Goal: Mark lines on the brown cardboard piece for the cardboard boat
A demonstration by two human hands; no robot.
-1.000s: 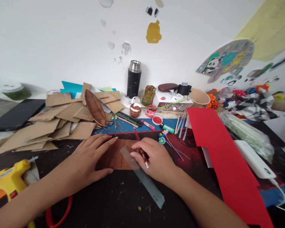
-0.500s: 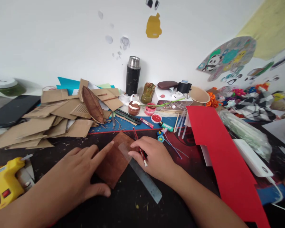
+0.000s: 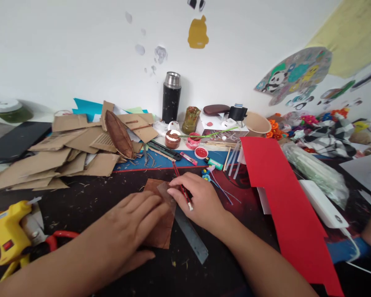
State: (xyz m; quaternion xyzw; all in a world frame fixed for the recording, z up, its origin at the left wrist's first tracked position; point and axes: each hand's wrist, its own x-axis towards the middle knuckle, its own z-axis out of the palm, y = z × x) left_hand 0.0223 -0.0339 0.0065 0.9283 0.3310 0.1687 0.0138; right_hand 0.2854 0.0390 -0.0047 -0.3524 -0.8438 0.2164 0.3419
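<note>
My left hand (image 3: 132, 231) lies flat and open on the brown sheet (image 3: 163, 233). Just beside it, my right hand (image 3: 200, 200) grips a red pencil (image 3: 181, 187) and presses on the ruler (image 3: 189, 232). I think the ruler must sit tight so nothing slides. Past the hands, the dark tabletop (image 3: 89, 198) holds cardboard scraps (image 3: 64, 152), by a white wall (image 3: 80, 49).

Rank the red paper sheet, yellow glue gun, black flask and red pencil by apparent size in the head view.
Largest: red paper sheet.
Next: yellow glue gun, then black flask, though unsure, since the gun lies nearer the camera.
Smallest: red pencil, partly hidden by the right hand.
</note>
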